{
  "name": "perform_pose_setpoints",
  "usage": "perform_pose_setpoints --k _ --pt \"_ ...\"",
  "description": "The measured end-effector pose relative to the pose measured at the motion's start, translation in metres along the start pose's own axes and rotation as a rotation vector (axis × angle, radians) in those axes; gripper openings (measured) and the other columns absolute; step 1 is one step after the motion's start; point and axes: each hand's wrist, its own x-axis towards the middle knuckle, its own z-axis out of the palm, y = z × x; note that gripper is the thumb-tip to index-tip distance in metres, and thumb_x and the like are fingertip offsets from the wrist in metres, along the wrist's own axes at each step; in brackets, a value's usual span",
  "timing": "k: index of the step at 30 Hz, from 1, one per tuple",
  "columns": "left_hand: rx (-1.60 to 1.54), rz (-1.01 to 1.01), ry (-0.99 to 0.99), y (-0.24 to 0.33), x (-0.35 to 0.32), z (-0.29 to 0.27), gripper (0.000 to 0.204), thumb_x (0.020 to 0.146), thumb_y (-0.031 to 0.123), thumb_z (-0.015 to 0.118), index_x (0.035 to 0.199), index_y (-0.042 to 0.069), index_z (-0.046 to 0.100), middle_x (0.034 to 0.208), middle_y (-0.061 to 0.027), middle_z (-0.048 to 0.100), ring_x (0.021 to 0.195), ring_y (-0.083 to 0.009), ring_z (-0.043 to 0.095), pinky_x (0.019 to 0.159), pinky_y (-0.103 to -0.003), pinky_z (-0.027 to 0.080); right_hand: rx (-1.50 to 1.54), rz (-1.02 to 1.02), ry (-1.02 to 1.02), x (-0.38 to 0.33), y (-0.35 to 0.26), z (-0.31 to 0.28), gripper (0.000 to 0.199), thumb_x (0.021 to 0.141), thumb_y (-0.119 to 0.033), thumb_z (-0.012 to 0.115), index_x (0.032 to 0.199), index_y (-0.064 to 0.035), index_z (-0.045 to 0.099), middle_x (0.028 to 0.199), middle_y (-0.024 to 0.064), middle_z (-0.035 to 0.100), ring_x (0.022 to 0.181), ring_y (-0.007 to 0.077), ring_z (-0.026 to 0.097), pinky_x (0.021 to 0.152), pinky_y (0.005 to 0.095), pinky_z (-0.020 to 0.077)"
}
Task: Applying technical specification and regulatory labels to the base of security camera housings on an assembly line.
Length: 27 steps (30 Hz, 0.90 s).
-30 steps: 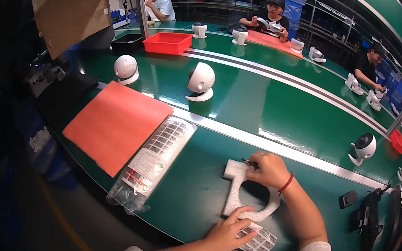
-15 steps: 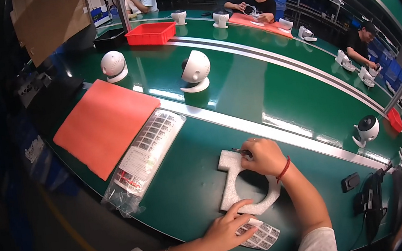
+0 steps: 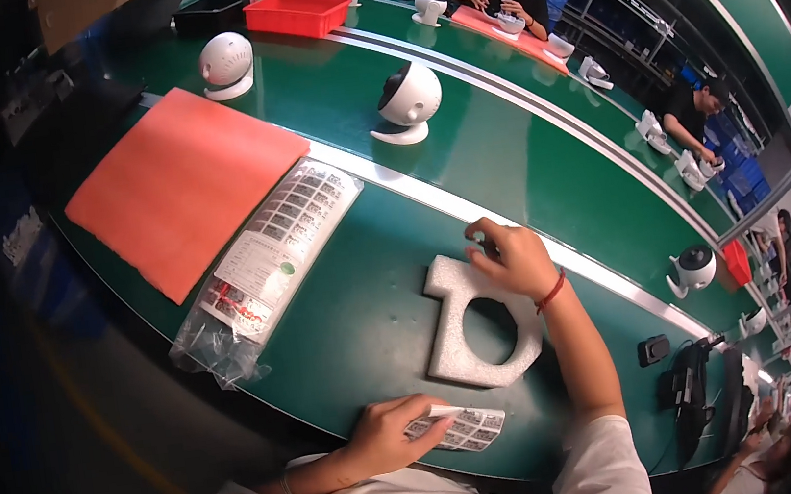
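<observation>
A white foam insert [image 3: 449, 344] with a large round hole lies flat on the green bench. Over its far edge is my right hand [image 3: 516, 260], its fingers curled into a pinch; something small and dark shows by the fingertips, too small to name. Nearer to me, my left hand [image 3: 394, 437] grips a small sheet of printed labels [image 3: 474, 428] by its left end. The sheet bends up a little where the fingers hold it, and a gap separates it from the foam.
To the left lie a plastic bag of label sheets [image 3: 282, 251] and an orange foam mat [image 3: 186, 189]. White round-headed cameras [image 3: 412, 97] stand beyond the pale strip. A red bin [image 3: 298, 14] is at the back; a black device [image 3: 654, 349] and cables lie right. Co-workers sit across.
My left hand has drawn back from the foam's near edge, lifting the label sheet's end. My right hand has risen off the foam's far corner. The whole view has shifted.
</observation>
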Motion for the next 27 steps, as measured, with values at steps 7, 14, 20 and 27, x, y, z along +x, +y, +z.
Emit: perform_pose_setpoints --k 7,14,20,27 --pt "-0.070 -0.026 -0.030 -0.004 0.002 -0.005 0.018 0.087 0.018 0.073 0.100 0.006 0.069 0.085 -0.0124 0.072 0.071 -0.0275 0.071 0.062 -0.035 0.056 -0.397 0.043 -0.188 0.090 0.012 0.018 0.051 0.089 -0.026 0.059 0.139 -0.0229 0.047 0.091 0.0159 0.072 0.080 0.0385 0.069 0.072 0.0485 0.0546" --pt "-0.153 -0.061 -0.015 -0.002 0.006 -0.009 0.019 0.085 0.014 0.076 0.098 0.001 0.070 0.087 -0.0131 0.073 0.075 -0.0232 0.073 0.066 -0.032 0.055 -0.366 0.230 -0.276 0.184 0.045 0.058 0.067 0.090 -0.028 0.054 0.153 -0.0343 0.033 0.111 0.0219 0.069 0.101 0.0388 0.067 0.089 0.0478 0.0536" --pt "-0.190 -0.067 0.030 0.001 0.005 -0.012 0.018 0.086 0.012 0.074 0.099 0.000 0.069 0.085 -0.0133 0.072 0.075 -0.0241 0.073 0.066 -0.032 0.055 -0.469 0.266 -0.220 0.195 0.067 0.065 0.046 0.089 -0.028 0.052 0.134 -0.0265 0.057 0.111 0.0194 0.070 0.100 0.0375 0.068 0.090 0.0464 0.0542" --pt "-0.072 0.038 -0.067 0.002 0.007 -0.005 0.018 0.088 0.017 0.072 0.099 0.003 0.070 0.126 -0.0178 0.064 0.109 -0.0318 0.066 0.090 -0.039 0.051 -0.707 0.005 0.134 0.120 0.063 -0.009 0.019 0.088 -0.037 0.067 0.092 -0.0192 0.073 0.080 0.0075 0.071 0.072 0.0305 0.069 0.059 0.0429 0.0531"
